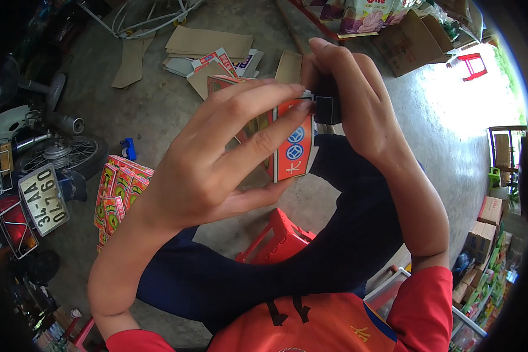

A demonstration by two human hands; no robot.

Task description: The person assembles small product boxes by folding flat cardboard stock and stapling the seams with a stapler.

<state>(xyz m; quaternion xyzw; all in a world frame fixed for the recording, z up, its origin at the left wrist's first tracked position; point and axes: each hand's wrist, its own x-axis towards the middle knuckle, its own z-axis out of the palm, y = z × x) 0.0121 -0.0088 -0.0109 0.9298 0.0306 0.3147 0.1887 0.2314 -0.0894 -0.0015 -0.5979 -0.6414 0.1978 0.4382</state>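
Note:
A small red printed carton box (288,154) with blue round emblems is in my left hand (217,141), up in front of my body. My left thumb is under its lower edge, and the other fingers reach over its top. At the box's upper right edge, my right hand (355,94) is closed around a black block-shaped tool (325,110). The tool's end is right at the carton's edge, beside my left fingertips. My right palm and most of those fingers hide the rest of it, so I cannot tell its kind.
A stack of red and green printed cartons (120,190) stands at left, near a parked motorbike (44,176). Flat cardboard sheets (208,44) lie on the floor ahead. Between my legs is a red plastic stool (278,237). An open cardboard box (413,44) sits at upper right.

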